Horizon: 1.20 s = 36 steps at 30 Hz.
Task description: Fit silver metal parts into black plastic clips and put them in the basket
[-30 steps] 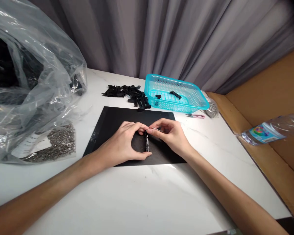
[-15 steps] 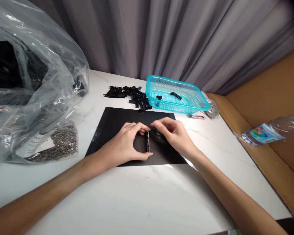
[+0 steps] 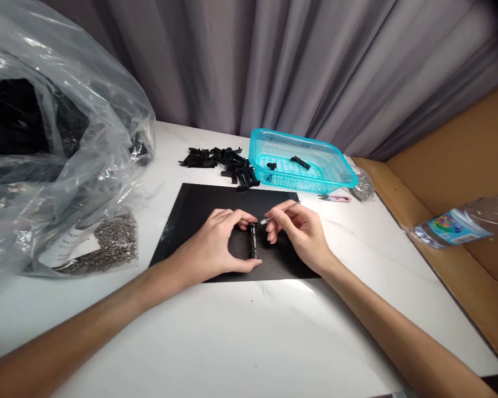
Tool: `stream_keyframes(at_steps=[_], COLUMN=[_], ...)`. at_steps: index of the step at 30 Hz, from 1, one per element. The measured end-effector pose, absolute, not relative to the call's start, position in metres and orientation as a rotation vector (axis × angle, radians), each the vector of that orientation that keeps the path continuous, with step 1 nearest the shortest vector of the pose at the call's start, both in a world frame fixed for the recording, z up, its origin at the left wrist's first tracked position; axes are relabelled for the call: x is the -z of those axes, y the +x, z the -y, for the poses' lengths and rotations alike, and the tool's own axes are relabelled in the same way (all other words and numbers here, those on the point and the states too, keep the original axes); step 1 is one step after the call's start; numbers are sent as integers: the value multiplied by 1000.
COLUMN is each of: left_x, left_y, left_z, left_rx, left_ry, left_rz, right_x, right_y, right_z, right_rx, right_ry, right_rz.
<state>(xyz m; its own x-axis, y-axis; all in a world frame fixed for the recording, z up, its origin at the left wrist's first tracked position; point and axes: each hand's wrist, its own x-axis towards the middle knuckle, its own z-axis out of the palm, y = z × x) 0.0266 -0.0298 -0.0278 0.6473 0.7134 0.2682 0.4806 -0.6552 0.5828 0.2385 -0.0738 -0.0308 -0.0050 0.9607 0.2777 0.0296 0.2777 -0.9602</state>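
Over a black mat (image 3: 216,202), my left hand (image 3: 209,243) grips a narrow black plastic part (image 3: 254,241) by its two ends, thumb at the near end and fingertips at the far end. My right hand (image 3: 301,232) is closed round a thin pen-like tool (image 3: 290,207), whose pale tip points at the part's far end. Whether that tip touches the part I cannot tell. The other fingers of the right hand curl below the tool.
Behind the mat lies a pile of black plastic parts (image 3: 232,166) beside a turquoise basket (image 3: 336,185) with two black pieces in it. Pink-handled snips (image 3: 336,198), bags of small metal pieces (image 3: 112,243), a large clear bag (image 3: 120,110) and a plastic bottle (image 3: 481,221) surround the work.
The thin tool now shows in my right hand, where earlier the fingertips were pinched near the part's far end. My left hand keeps its hold; the whole view has shifted slightly.
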Motion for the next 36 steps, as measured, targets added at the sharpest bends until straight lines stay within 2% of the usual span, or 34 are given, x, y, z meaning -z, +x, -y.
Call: stream_keyframes(at_steps=[18,31,36], left_x=[25,24,28], left_y=[29,27,24], left_z=[32,31,31], left_rx=[-694,-642,-628], left_ry=[2364,2368,2374], left_rz=[-925,-955,-933], right_x=[37,29,20], right_y=[233,232,244], right_z=[75,79,79], right_rx=[-1006,-880,-733], right_ry=[-1027,-1068,-1159], right_rz=[1386,1350,1422])
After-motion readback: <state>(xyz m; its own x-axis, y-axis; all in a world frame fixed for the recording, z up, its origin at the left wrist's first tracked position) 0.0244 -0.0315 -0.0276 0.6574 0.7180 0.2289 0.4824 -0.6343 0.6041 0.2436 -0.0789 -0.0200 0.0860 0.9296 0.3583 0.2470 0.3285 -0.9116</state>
